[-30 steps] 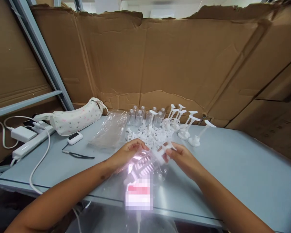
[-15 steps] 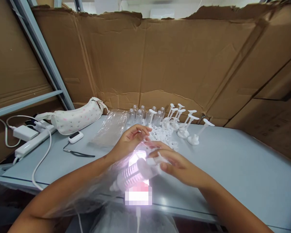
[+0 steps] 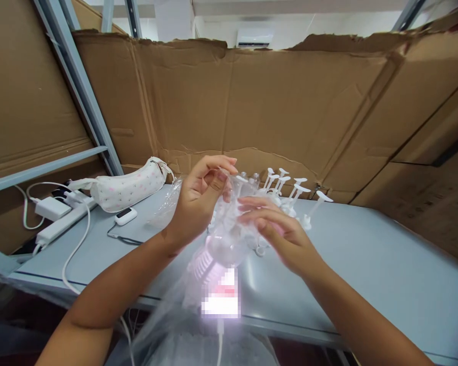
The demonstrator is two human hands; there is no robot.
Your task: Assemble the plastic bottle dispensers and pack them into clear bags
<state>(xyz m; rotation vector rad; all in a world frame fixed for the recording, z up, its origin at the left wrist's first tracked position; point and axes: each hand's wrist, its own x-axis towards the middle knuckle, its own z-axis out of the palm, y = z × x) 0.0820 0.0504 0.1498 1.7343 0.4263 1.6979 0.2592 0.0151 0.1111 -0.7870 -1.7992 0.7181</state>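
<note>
My left hand (image 3: 202, 195) is raised over the table, thumb and fingers pinched on a thin clear plastic bag (image 3: 229, 244). Across from it, my right hand (image 3: 284, 231) has its fingers stretched along the bag, the thumb closed against the index finger on the film. Below both hands shows a ribbed translucent bottle (image 3: 202, 267), tilted and blurred by the film and glare. A lit phone screen (image 3: 223, 292) glows beneath, with a cable at its lower end. Behind the hands, white pump heads (image 3: 282, 180) stand in a group, and small clear bottles (image 3: 256, 178) are mostly hidden.
Left on the table are a floral pouch (image 3: 130, 188), a small white device (image 3: 125, 216) with a strap, and a power strip (image 3: 63, 218) with cables. Clear wrapping (image 3: 166, 208) lies near the pouch. A torn cardboard sheet (image 3: 252, 101) walls off the back.
Both hands have risen and moved slightly away from me, lifting the bag's upper part. The bottle's white end, formerly beside my right hand, is now obscured. The view has tilted up.
</note>
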